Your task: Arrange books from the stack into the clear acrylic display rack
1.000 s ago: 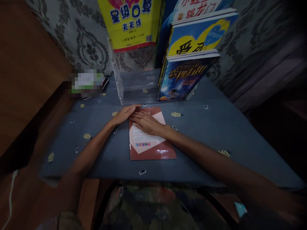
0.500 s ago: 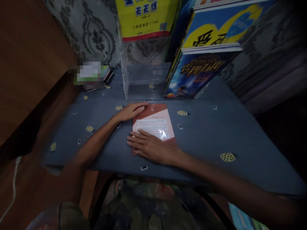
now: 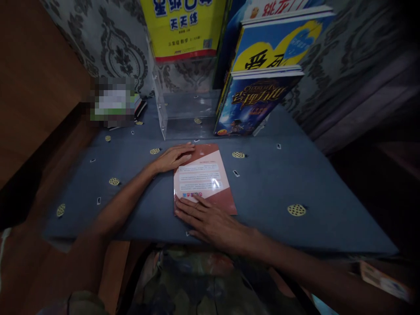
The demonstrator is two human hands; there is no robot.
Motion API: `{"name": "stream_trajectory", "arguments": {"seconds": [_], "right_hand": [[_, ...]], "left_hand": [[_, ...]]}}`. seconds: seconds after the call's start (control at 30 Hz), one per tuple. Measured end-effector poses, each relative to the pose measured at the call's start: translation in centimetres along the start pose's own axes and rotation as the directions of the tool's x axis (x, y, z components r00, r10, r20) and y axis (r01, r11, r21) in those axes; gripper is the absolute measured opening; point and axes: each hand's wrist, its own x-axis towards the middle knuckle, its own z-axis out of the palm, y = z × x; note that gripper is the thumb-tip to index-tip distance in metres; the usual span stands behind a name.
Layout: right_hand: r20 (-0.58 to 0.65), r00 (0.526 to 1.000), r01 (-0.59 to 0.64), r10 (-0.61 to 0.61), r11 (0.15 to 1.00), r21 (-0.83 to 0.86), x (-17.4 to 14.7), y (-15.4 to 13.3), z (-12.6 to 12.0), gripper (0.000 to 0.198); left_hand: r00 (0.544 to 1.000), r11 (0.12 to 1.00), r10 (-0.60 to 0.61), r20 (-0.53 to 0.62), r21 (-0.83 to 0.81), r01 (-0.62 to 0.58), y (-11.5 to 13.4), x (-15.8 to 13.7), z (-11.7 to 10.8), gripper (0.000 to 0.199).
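Note:
A thin book [image 3: 205, 175] with a glossy reddish-brown and pale pink cover lies flat on the table, its printed text upside down to me. On its far left corner rests my left hand [image 3: 173, 157], fingers stretched out. My right hand [image 3: 210, 223] lies flat, fingers spread, across the near edge of the cover, below a colourful printed logo. Neither hand grips the book; both only touch its top.
Behind the book stands a clear acrylic rack [image 3: 160, 113] holding a yellow workbook [image 3: 185, 30] and several upright books, a dark blue one [image 3: 252, 103] in front. A small stack of books [image 3: 113, 105] sits at the back left. Patterned grey-blue cloth [image 3: 262, 188] covers the table.
My right hand has slid toward me over the cover, uncovering the logo and more text. My left hand stays at the far left corner. The whole view has shifted slightly.

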Motion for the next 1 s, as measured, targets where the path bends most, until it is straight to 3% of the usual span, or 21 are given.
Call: {"name": "stream_trajectory", "arguments": {"seconds": [0.17, 0.33, 0.57, 0.77, 1.0], "right_hand": [[-0.117, 0.984, -0.141, 0.136, 0.989, -0.034, -2.8, 0.0, -0.4, 0.059], [-0.174, 0.972, -0.178, 0.159, 0.979, -0.096, -5.0, 0.9, -0.3, 0.056], [-0.220, 0.943, -0.284, 0.251, 0.950, -0.133, -7.3, 2.8, 0.3, 0.058], [-0.246, 0.912, -0.369, 0.328, 0.918, -0.145, -7.9, 3.5, -0.6, 0.055], [-0.229, 0.868, -0.458, 0.440, 0.888, -0.029, -7.6, 5.0, -2.7, 0.051]], "left_hand": [[0.999, 0.998, -0.029, 0.015, 0.048, 0.028, 0.5, 0.0, 0.0, 0.058], [0.994, 0.984, -0.108, 0.028, 0.149, 0.103, 1.5, -0.8, 0.2, 0.058], [0.987, 0.932, -0.153, -0.044, 0.325, 0.159, 3.8, -3.9, 1.1, 0.061], [0.965, 0.832, -0.237, -0.111, 0.490, 0.260, 6.6, -6.0, 2.2, 0.056], [0.960, 0.699, -0.252, -0.126, 0.662, 0.270, 10.9, -7.5, 3.2, 0.053]]}}
